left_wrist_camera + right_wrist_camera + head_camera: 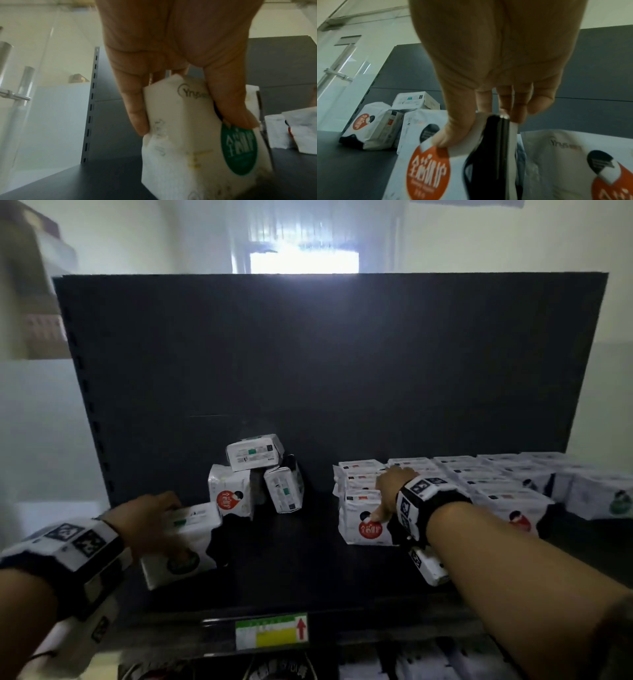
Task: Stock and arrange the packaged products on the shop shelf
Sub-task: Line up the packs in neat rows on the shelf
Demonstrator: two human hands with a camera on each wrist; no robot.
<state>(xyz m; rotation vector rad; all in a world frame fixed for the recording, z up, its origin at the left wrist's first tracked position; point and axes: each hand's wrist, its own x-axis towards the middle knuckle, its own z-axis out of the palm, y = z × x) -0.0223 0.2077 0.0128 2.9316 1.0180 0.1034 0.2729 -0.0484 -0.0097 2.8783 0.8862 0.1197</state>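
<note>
Running along the near lip of the dark shelf (pixel 308 573) is a green-and-yellow price tag (pixel 271 631); bare shelf lies between both hands. Left hand (pixel 150 517) clasps a green-label pack (pixel 181 542) at the left; right hand (pixel 390 491) pinches a red-label pack (pixel 366 525) fronting rows of packs (pixel 496 484). Farther back, three loose packs (pixel 255 477) lean together.
</note>
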